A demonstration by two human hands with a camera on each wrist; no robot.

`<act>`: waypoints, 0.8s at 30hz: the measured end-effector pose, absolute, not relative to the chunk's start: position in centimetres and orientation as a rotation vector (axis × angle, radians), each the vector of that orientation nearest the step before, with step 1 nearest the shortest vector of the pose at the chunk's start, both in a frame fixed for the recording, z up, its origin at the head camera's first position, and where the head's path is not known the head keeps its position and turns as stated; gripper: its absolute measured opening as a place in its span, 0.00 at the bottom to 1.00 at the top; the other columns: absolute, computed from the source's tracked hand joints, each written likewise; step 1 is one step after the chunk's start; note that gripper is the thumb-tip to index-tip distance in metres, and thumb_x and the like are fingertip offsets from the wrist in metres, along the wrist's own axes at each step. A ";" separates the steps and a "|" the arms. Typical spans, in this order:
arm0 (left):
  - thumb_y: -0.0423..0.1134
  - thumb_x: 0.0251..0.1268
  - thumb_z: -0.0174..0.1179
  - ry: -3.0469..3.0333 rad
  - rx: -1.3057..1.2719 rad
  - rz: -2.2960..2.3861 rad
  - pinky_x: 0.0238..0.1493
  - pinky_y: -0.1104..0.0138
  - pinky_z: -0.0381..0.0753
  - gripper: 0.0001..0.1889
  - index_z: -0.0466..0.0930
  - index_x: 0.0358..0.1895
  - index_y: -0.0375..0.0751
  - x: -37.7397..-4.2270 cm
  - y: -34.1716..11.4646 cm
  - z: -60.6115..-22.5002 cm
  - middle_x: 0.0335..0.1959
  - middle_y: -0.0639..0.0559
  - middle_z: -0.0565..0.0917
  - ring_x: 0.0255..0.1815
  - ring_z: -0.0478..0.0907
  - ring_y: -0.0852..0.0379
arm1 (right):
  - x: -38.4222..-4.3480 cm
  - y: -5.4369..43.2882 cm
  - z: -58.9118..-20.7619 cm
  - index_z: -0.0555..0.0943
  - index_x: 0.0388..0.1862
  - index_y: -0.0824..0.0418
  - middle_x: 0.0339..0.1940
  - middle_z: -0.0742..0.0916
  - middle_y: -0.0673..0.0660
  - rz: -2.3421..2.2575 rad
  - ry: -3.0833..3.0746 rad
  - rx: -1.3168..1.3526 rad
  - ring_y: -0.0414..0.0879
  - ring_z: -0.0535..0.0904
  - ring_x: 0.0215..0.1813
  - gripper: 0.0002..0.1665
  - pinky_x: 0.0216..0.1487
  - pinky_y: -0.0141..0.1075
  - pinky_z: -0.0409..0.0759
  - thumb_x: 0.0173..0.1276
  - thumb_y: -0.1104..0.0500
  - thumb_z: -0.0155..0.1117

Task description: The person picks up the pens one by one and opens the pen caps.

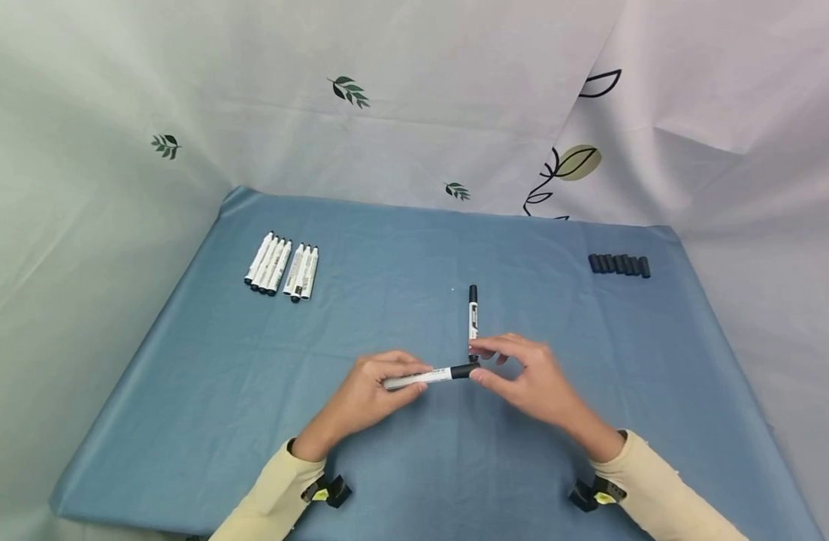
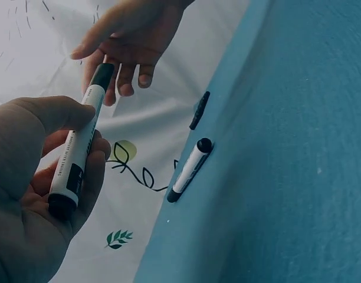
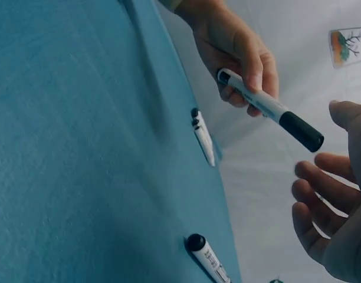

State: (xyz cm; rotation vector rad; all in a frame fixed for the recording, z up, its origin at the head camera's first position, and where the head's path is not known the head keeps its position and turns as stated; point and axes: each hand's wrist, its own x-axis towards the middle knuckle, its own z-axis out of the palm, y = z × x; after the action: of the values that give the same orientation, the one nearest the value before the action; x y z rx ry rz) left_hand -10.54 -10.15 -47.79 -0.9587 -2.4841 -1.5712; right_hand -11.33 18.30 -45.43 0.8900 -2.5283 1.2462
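Observation:
My left hand [image 1: 370, 391] pinches a white marker [image 1: 438, 375] between thumb and fingers, its black cap [image 1: 464, 371] pointing right. In the left wrist view the marker's black rear end lies by the palm. My right hand [image 1: 536, 382] is beside the capped end, thumb and fingers spread. A gap shows between those fingers and the cap in the right wrist view. Just beyond the hands, a second capped marker [image 1: 473, 319] lies on the blue cloth [image 1: 387, 300], its cap end pointing away; my right fingers overlap its near end in the head view.
At the far left, several white markers without caps [image 1: 268, 263] lie side by side in two groups. Several loose black caps [image 1: 619, 264] form a row at the far right. White patterned fabric [image 1: 414, 135] hangs behind the table.

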 end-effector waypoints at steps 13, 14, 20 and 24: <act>0.35 0.66 0.70 -2.502 -0.981 -1.540 0.38 0.66 0.83 0.11 0.90 0.51 0.45 -10.4 -10.0 -48.1 0.46 0.56 0.88 0.39 0.82 0.64 | -10.9 17.1 -45.6 0.90 0.47 0.52 0.38 0.88 0.41 1.235 -2.615 0.968 0.32 0.80 0.36 0.12 0.37 0.42 0.83 0.65 0.56 0.76; 0.36 0.66 0.70 -2.506 -0.978 -1.540 0.39 0.67 0.83 0.11 0.90 0.51 0.46 -10.3 -10.0 -48.2 0.46 0.56 0.88 0.40 0.82 0.65 | -10.8 17.1 -45.7 0.90 0.47 0.52 0.37 0.88 0.41 1.238 -2.612 0.968 0.32 0.79 0.35 0.11 0.36 0.42 0.82 0.65 0.57 0.76; 0.40 0.60 0.76 -2.500 -0.992 -1.516 0.40 0.68 0.83 0.15 0.89 0.50 0.47 -10.1 -9.8 -48.4 0.47 0.57 0.87 0.40 0.82 0.66 | -10.6 16.9 -45.7 0.90 0.45 0.49 0.36 0.87 0.40 1.245 -2.618 0.933 0.34 0.77 0.33 0.09 0.33 0.39 0.79 0.66 0.57 0.76; 0.40 0.57 0.77 -2.457 -1.039 -1.441 0.38 0.70 0.82 0.18 0.87 0.51 0.46 -10.1 -9.6 -48.4 0.44 0.56 0.87 0.37 0.80 0.66 | -10.5 16.9 -45.4 0.90 0.44 0.49 0.35 0.87 0.40 1.255 -2.630 0.915 0.34 0.76 0.33 0.08 0.31 0.37 0.78 0.66 0.57 0.75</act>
State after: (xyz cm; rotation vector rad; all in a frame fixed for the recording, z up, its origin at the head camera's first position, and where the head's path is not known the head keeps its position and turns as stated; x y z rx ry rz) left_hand -10.08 -9.59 -48.38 -1.0388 -2.4566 -1.4406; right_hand -10.51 16.88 -45.40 0.9147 -2.6298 1.2546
